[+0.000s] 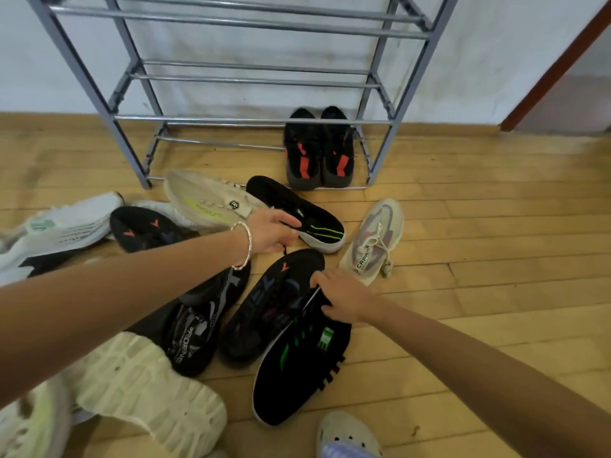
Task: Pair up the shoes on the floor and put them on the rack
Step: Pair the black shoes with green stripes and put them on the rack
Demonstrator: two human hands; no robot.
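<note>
While shoes crowd the floor, left hand [274,233] pinching green-striped shoe [297,213], right hand [344,297] gripping black shoe [297,368].

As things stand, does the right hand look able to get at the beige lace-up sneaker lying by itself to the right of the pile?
Probably yes. The right hand rests on a black shoe, and the beige sneaker lies just beyond it on bare floor with nothing stacked on it or between them.
</note>
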